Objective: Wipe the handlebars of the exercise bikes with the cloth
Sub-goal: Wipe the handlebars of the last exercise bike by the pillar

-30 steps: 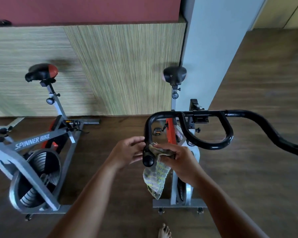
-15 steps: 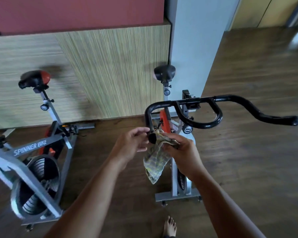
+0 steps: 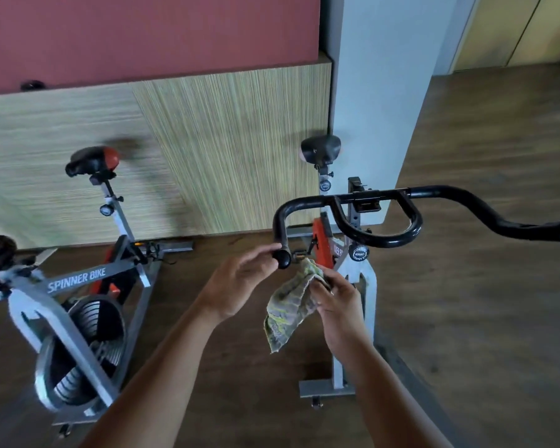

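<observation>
A dark wooden floor (image 3: 482,302) ran under a wall of pale striped panelling (image 3: 233,150) topped by a red band, with a grey pillar (image 3: 375,108) standing behind the nearer exercise bike (image 3: 353,276). That bike faced the camera, its black saddle (image 3: 320,148) at the far end and its black handlebars (image 3: 379,218) spreading across the middle of the view, the right-hand bar sweeping out to a rounded tip near the frame edge. The left-hand bar curved down to a round end cap (image 3: 283,258). The left hand (image 3: 240,286) reached up from below with its fingers loosely curled, the fingertips resting on or just at that bar end; whether they truly gripped it could not be told, since the bar hid part of them. The right hand (image 3: 335,297) sat just beside and below, pinched closed on the cloth (image 3: 288,312), a crumpled greenish patterned rag whose upper fold rose close to the bar end while the rest hung down loose between the two forearms. The cloth looked to lie slightly apart from the bar itself. To the left stood a second exercise bike (image 3: 75,295), grey-framed and lettered SPINNER BIKE, with a black and red saddle (image 3: 93,161) and a flywheel (image 3: 81,347) low near the floor; part of its own black bar showed at the left edge.
</observation>
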The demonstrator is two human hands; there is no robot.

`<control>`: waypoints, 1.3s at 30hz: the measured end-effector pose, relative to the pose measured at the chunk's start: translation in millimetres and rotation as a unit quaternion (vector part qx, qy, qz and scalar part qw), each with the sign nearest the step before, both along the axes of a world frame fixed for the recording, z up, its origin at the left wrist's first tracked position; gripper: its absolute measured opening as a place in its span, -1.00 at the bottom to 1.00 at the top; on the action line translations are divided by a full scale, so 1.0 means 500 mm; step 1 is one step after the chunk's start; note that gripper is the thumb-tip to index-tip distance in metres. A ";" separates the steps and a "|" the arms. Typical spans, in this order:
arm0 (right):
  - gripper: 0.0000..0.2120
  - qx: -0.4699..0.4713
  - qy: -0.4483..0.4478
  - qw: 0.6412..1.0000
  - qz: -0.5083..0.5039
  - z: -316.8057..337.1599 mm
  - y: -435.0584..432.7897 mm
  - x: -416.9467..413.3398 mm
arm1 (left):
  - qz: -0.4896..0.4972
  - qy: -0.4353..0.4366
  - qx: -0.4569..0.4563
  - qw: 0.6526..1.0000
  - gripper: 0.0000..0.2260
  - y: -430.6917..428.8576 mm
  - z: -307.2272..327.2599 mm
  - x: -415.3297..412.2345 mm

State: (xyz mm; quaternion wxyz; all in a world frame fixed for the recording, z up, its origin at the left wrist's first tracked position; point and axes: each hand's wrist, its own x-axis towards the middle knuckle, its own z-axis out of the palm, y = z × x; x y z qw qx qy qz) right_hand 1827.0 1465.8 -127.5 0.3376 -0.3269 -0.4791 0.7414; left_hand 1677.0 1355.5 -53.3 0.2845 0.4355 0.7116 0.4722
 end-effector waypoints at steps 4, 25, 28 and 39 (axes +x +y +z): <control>-0.74 0.005 0.019 1.000 0.006 -0.025 0.033 -0.025 | 0.050 0.033 0.072 0.996 -0.71 0.027 -0.026 0.002; -0.70 0.452 0.223 0.856 -0.118 -0.177 0.087 -0.102 | 0.026 0.054 0.420 0.906 -0.61 0.137 -0.235 -0.048; -0.72 0.481 0.248 0.825 -0.166 -0.201 0.088 -0.111 | -0.002 0.061 0.427 0.902 -0.62 0.137 -0.244 -0.051; -0.73 0.573 0.289 0.713 -0.282 -0.157 0.046 -0.150 | -0.096 0.057 0.401 0.909 -0.43 0.128 -0.269 -0.075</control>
